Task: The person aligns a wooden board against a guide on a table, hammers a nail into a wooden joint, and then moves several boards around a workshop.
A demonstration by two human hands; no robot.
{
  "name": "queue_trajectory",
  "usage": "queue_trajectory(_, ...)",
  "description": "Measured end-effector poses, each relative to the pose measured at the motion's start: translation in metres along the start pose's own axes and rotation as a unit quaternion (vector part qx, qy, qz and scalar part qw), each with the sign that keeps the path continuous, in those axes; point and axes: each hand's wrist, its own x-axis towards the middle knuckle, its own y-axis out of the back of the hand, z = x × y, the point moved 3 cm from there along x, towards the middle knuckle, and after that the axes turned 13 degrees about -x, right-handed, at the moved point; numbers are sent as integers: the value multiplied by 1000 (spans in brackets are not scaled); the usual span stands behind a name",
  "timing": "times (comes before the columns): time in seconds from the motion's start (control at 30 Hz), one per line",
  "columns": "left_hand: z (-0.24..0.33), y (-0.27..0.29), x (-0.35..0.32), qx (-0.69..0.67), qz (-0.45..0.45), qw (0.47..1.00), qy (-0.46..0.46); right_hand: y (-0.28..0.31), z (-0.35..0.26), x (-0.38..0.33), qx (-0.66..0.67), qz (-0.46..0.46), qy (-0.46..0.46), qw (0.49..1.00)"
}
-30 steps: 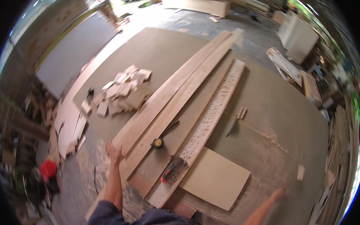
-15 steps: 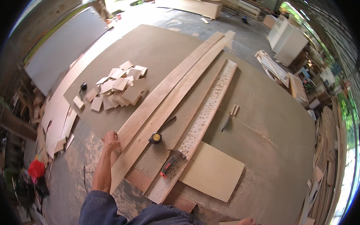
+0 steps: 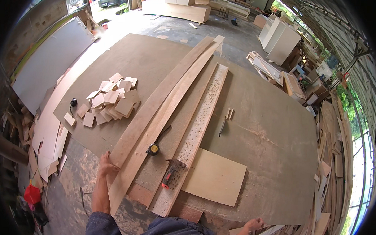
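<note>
Gripping the near end of the left board (image 3: 161, 93) in the head view, the left hand (image 3: 107, 163) sits left of centre, thumb and fingers closed about the corner, probably because that end gives leverage over so long a piece. Low at the right, the right hand (image 3: 254, 224) has its fingers curled by the counter (image 3: 273, 176) edge; whether they pinch anything I cannot tell. Two long boards run side by side from lower left to upper centre, the right board (image 3: 178, 100) reaching lower in the frame. One tape measure (image 3: 153, 149) lies at its right edge, likely within easy reach. One speckled strip (image 3: 205, 114) slants alongside, with one hammer (image 3: 170, 173) resting on it, perhaps laid there to be handy. One square panel (image 3: 215, 175) is just right of the strip, below centre. Further up are two sticks (image 3: 230, 114) and one dark blade-like piece (image 3: 222, 128). At left, the blocks (image 3: 111, 97) are heaped, perhaps to leave the boards room; they overlap too much for an exact count.
</note>
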Motion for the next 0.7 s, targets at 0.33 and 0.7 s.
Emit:
queue_trajectory(0.33, -3, 33, -23, -217, 88, 969, -73, 11, -14, -3, 66, 17, 16, 998)
queue_trajectory(0.7, 101, 156, -27, -421, 445, 777, -144, 31, -174, -25, 321, 35, 129, 937)
